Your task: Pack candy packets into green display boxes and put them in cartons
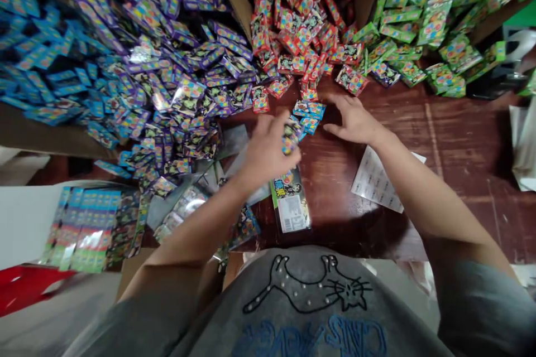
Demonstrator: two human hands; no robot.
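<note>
My left hand (268, 148) is closed around small purple packets (292, 135), blurred by motion. They sit between its thumb and fingers; how many it holds I cannot tell. Just beyond them, a few small blue packets (310, 112) lie on the table in front of the red heap. On their right side is my right hand (352, 120), thumb and fingers apart, with nothing visible in it. Below my left hand lies a flat printed pouch (292, 201) with a white barcode label.
Heaps of blue (54, 61), purple (180, 61), red (293, 22) and green packets (419, 22) spill from cardboard boxes along the back. A sticker sheet (377, 181) lies under my right forearm. Bundled packets (86, 228) stand at left; clear bags (188, 201) lie by my left forearm.
</note>
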